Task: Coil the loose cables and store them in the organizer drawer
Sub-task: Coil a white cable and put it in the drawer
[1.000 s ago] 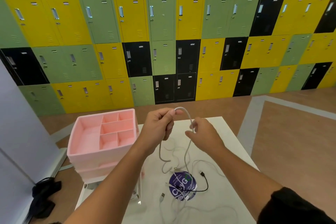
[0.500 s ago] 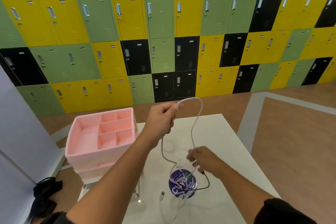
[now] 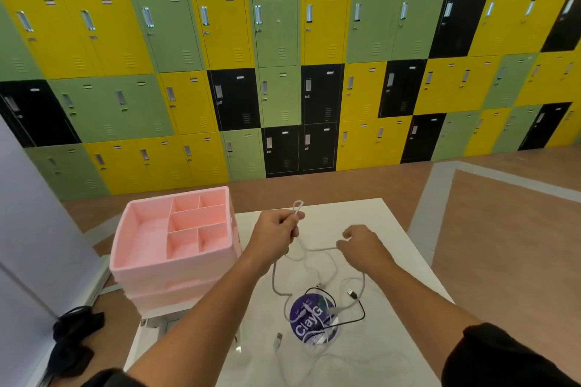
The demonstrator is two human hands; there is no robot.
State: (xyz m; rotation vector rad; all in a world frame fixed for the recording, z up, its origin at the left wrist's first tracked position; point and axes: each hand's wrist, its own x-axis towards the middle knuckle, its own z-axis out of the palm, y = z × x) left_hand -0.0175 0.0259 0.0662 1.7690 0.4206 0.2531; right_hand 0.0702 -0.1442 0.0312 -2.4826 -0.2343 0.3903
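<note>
Above the white table [image 3: 405,264], the left hand [image 3: 276,231] is gripping a small loop of the white cable [image 3: 320,249] in its fist. The right hand [image 3: 361,245] is pinching the same cable farther along, holding a stretch between them. Coiling looks barely begun: most of this cable is trailing onto the table, and a black cable [image 3: 363,311] and other white leads are lying loose nearby. Nothing is sitting in the open top compartments of the pink organizer [image 3: 176,262]. A round purple sticker [image 3: 306,320] is showing "ClayG"; its smaller print is unreadable.
</note>
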